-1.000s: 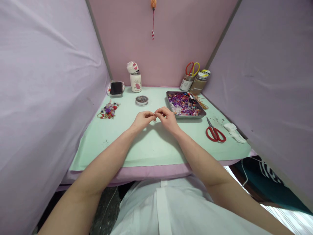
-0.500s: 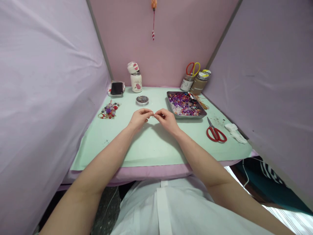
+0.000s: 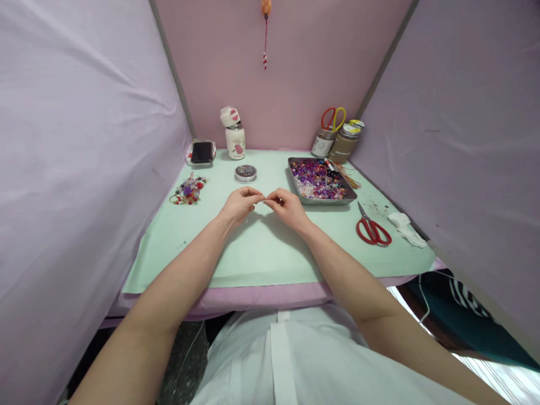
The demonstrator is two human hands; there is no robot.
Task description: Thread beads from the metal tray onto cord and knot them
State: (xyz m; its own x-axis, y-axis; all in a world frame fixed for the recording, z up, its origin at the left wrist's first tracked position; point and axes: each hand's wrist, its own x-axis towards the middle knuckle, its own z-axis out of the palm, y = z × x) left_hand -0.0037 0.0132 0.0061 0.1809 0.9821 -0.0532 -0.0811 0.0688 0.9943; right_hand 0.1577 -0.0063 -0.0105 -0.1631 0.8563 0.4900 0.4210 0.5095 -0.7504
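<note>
My left hand [image 3: 239, 203] and my right hand [image 3: 288, 206] meet fingertip to fingertip above the middle of the mint-green mat [image 3: 270, 247]. Both are closed in a pinch on something tiny and pale between them, too small to name. A metal tray [image 3: 352, 196] full of purple, pink and clear beads lies just right of my right hand. A small round tin [image 3: 245, 172] sits beyond my left hand.
A heap of beaded pieces [image 3: 188, 189] lies at the left. A phone [image 3: 201, 152] and a white bottle [image 3: 234, 135] stand at the back. Two jars [image 3: 337, 143], one holding scissors, stand back right. Red scissors [image 3: 371, 228] and white scraps [image 3: 405, 228] lie right. Cloth walls enclose the desk.
Both hands have shifted slightly to the left and stay pinched together; nothing else has moved.
</note>
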